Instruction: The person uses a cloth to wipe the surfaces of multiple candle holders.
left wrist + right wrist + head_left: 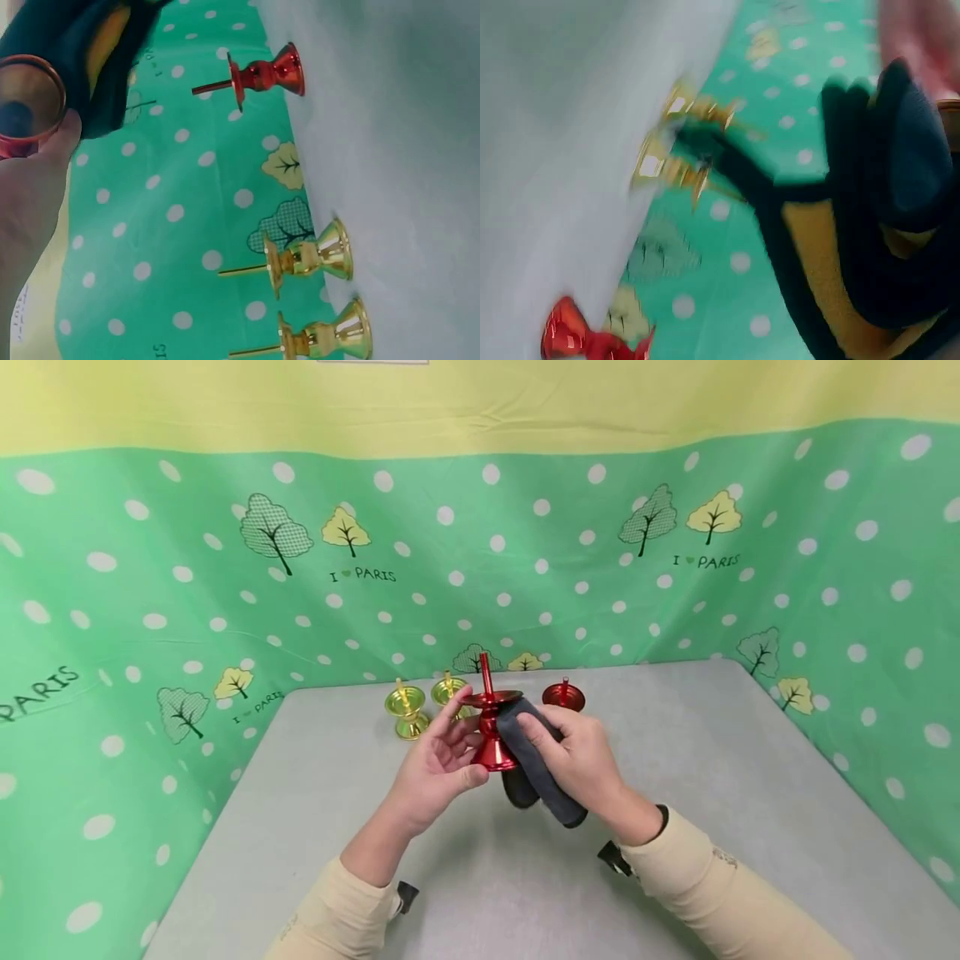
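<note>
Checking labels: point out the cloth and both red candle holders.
Cloth (547,781), head view: its grey outer side.
Held red candle holder (487,724), head view: its rounded middle.
Standing red candle holder (260,76), left wrist view: its rounded middle.

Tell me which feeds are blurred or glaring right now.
Head: fairly crisp, small highlights on the held red candle holder; left wrist: slightly soft, though the standing red candle holder reads clearly; right wrist: worst, with the dark cloth and both gold candle holders smeared, white glare at the holders' bases.
</note>
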Demonstrator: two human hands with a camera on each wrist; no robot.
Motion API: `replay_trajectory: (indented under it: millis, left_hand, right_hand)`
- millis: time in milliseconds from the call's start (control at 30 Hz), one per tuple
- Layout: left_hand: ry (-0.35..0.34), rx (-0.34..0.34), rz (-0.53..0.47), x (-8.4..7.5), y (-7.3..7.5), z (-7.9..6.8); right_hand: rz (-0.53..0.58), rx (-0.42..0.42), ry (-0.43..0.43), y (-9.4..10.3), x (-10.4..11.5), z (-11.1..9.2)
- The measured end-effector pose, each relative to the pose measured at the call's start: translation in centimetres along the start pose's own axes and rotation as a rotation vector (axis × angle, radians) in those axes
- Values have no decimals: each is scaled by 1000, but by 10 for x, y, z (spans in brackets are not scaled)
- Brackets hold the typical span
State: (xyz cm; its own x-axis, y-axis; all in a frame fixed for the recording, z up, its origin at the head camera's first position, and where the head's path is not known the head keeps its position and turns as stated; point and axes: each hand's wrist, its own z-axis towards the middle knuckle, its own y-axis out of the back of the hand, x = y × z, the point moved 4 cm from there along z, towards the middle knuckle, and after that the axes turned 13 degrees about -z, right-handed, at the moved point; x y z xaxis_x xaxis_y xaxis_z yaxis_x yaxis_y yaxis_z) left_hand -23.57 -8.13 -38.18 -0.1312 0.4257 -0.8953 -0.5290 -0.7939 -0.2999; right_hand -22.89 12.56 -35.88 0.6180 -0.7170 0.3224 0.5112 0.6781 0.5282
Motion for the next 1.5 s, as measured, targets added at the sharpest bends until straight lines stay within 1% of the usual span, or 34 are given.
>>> replay_trajectory:
  millis: [33,67,100,167,200,233,300,367,400,433,500,533,600,667,700,733,767,800,833,867,933,1000,1033,1067,1100,1133,1200,1300,1400,1500]
  left_hand:
    - [1,5,-12,0,0,0]
    - [-2,5,-17,-1,-1,0]
    - [-11,6,-15,-1,-1,0]
    - [-43,2,18,-2,-3,0]
    - [-67,-8,62,-3,-4,-1]
    - [-94,-15,113,-4,-5,-1]
    - [-140,-36,233,-6,-7,-1]
    - [-163,-61,335,-6,-8,-1]
    - [-167,-70,364,-6,-8,-1]
    - [-164,-74,368,-6,-7,0]
    - [-139,-78,313,-7,-6,-1]
    - [-126,-72,266,-8,-5,-1]
    - [-103,-54,163,-10,-2,-3]
    - [-87,-35,87,-11,0,-4]
    - [-86,-31,74,-11,1,-5]
    - [-81,-35,77,-11,2,-5]
    - [-75,-47,87,-10,3,-6]
    - [-68,-63,108,-9,5,-6]
    - [-59,-83,130,-7,5,-6]
    - [-52,-104,149,-6,6,-6]
    - [-35,-149,180,-4,7,-5]
    - [-41,-185,192,-4,7,-5]
    - [-49,-204,193,-4,7,-5]
    - [-60,-216,191,-5,7,-6]
    - [-71,-225,195,-5,7,-6]
    - [-83,-230,193,-6,6,-7]
    - [-102,-227,188,-8,6,-7]
    - [-121,-196,192,-11,4,-8]
    - [-146,-182,202,-13,5,-9]
    - [-180,-189,247,-15,6,-10]
  right_hand:
    - [1,20,-24,0,0,0]
    - [-7,22,-15,0,2,-1]
    - [-28,6,22,1,5,-1]
    - [-138,-78,134,4,13,-1]
    - [-191,-126,178,6,17,-1]
    - [-222,-165,200,7,19,-1]
    - [-249,-203,205,7,22,0]
    - [-254,-204,194,7,24,0]
    - [-249,-200,194,6,24,0]
    - [-236,-189,195,6,24,0]
    - [-173,-136,173,4,20,1]
    - [-106,-80,136,3,17,3]
    - [84,73,10,-1,7,8]
    - [266,232,-163,-6,-5,11]
    - [329,299,-250,-8,-10,11]
    - [374,353,-328,-9,-14,11]
    - [390,387,-376,-9,-16,10]
    - [379,395,-396,-9,-17,9]
    - [347,377,-390,-7,-15,7]
    - [303,338,-353,-6,-12,5]
    - [185,255,-223,-3,-2,-1]
    - [73,175,-89,-3,8,-8]
    - [42,150,-31,-3,12,-12]
    - [36,152,8,-5,15,-16]
    - [42,168,26,-7,16,-19]
    - [65,183,25,-8,17,-21]
    - [120,203,7,-11,16,-24]
    - [159,185,2,-12,15,-24]
    - [120,146,22,-8,15,-20]
    - [37,117,50,-2,16,-15]
